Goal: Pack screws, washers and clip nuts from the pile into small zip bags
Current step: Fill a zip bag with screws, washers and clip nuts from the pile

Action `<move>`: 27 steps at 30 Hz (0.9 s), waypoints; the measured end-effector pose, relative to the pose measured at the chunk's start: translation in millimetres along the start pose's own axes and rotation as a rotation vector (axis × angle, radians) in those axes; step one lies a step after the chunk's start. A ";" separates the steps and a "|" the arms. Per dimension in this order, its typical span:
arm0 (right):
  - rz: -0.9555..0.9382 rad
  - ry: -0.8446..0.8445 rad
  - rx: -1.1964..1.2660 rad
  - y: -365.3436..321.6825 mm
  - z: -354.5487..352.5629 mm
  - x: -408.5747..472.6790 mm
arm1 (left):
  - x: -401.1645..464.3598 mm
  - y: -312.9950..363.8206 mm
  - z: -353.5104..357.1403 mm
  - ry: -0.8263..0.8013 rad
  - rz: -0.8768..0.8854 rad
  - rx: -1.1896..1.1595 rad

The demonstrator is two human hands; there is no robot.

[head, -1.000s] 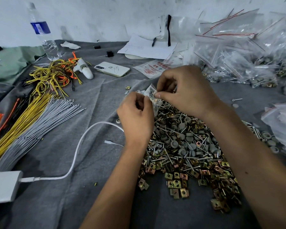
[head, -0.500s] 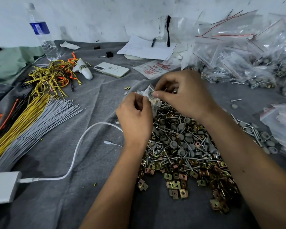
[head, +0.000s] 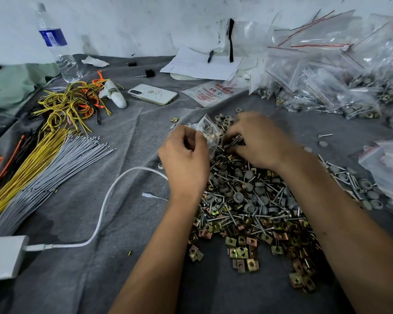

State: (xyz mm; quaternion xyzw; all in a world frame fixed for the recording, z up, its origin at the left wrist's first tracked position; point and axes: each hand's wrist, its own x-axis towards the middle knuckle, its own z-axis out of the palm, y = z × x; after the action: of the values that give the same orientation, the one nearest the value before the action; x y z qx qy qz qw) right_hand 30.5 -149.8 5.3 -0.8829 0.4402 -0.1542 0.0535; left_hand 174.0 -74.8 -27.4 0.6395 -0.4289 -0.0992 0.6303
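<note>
Pinching the mouth of a small zip bag (head: pixel 208 134) between thumb and curled fingers, the left hand (head: pixel 186 158) holds it upright at the far-left edge of the pile (head: pixel 247 200), with a few grey and brass pieces already showing through the plastic. The right hand (head: pixel 259 139) has changed its job: half a second ago it was up at the bag's opening beside the left, and now it has dropped onto the far end of the pile, fingers curled down among the screws; what they have caught, if anything, cannot be told. That reads as one load delivered and the next pick begun, so the bag is probably only partly filled. The pile is layered, with grey washers (head: pixel 238 197) on its far half and clip nuts (head: pixel 243 248) spread along its near edge. Finished bags (head: pixel 327 87) are heaped beyond the pile, to its far right.
</note>
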 end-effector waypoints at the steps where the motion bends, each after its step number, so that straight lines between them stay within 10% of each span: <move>1: -0.006 0.007 0.005 0.5 0.4 -0.5 | -0.1 0.1 0.0 0.001 0.002 0.001; 22: -0.038 0.315 0.353 -6.6 -14.6 9.5 | 0.6 1.5 0.5 0.000 -0.001 0.010; 27: 0.048 0.014 0.039 5.6 5.9 14.3 | -0.1 0.6 0.1 0.005 -0.002 0.006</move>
State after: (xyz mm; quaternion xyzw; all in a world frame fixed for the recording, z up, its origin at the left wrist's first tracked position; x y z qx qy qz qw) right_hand 36.3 -164.8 1.6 -0.8699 0.4584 -0.1677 0.0710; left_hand 173.6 -74.6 -26.9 0.6421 -0.4270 -0.0971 0.6293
